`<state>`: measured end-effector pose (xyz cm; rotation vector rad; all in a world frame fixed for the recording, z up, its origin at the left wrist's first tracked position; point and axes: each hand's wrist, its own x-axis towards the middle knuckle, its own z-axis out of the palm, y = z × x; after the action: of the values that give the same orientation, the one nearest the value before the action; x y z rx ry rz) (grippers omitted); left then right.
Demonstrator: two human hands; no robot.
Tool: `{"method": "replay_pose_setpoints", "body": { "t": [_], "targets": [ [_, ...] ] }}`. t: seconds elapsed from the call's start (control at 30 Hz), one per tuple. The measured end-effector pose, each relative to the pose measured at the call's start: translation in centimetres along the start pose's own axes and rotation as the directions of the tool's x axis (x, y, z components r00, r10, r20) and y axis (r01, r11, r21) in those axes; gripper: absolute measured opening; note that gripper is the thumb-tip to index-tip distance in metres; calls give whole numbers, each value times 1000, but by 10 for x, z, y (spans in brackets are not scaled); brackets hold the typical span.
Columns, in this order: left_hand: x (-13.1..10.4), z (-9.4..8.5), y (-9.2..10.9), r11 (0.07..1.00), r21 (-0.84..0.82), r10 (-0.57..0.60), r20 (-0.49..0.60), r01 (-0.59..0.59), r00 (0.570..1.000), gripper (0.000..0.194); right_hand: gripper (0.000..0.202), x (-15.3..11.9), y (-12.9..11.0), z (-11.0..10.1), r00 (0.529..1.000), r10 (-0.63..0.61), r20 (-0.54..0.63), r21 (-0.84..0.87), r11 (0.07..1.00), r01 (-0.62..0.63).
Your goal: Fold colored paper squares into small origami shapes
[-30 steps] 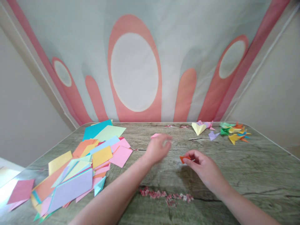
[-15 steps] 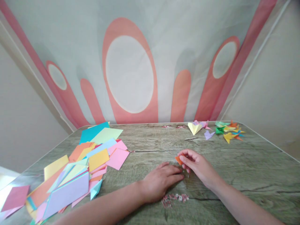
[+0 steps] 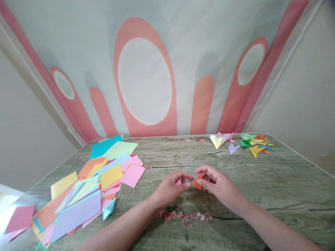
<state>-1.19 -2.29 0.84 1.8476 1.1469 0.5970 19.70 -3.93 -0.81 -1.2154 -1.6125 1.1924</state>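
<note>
Pinched a small folded orange paper piece [image 3: 197, 182] between the thumb and fingers of the right hand [image 3: 219, 183], above the middle of the wood-grain table [image 3: 277, 188]. Kept the left hand [image 3: 171, 186] just beside it with fingers curled round a pink bit [image 3: 178, 182], though could not tell whether gripped or merely overlapped. Had loose multicoloured paper sheets [image 3: 81, 211] heaped on the left and small folded multicoloured paper figures [image 3: 255, 143] grouped toward the far right edge.
</note>
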Motion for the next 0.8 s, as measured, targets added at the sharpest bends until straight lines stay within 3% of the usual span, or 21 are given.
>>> {"method": "replay_pose_setpoints", "body": {
  "t": [0.17,0.33,0.5,0.8],
  "targets": [
    [-1,3,4,999,45,27,38,-28,999,23,25,-4,-8,13,998,-71,2,-146,987,70],
    [-4,11,4,1000,9,-2,-145,3,989,29,32,-6,-11,14,999,-46,-20,-147,988,42],
    [-7,14,2,995,85,70,-219,-53,973,24,27,-6,-12,14,1000,-15,14,-253,967,18],
    [-8,12,1,985,131,137,-209,-111,968,14,18,-8,-8,14,997,-32,-67,-264,964,14]
  ]
}}
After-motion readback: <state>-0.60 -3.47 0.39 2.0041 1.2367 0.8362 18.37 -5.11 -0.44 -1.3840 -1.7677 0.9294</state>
